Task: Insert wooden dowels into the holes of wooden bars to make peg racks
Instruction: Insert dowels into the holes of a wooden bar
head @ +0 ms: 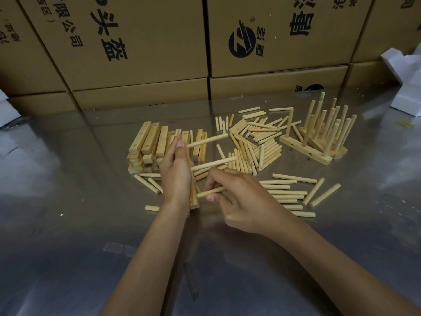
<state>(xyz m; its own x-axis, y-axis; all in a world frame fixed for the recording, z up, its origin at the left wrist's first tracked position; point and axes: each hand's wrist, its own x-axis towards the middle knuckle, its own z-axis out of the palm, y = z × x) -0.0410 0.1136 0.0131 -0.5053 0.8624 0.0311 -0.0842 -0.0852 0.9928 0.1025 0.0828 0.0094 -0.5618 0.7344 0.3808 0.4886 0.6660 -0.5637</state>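
**Bar in hand, third dowel at the hole**

I cannot see the holes of the pale square-section wooden bar: the left hand covers most of its length, and only its near end shows below the palm. The left hand is clenched round that bar, thumb up along it, holding it on edge above the table. Two smooth round wooden dowels stand out of the bar to the right, parallel. The right hand pinches a third round dowel between fingertips and thumb; its left end meets the bar's lower part, though I cannot tell whether it has entered.

Behind lie a stack of plain drilled bars, a loose heap of dowels and finished peg racks with upright pegs, all on a reflective grey metal table. Printed brown cardboard cartons are cut off at the top
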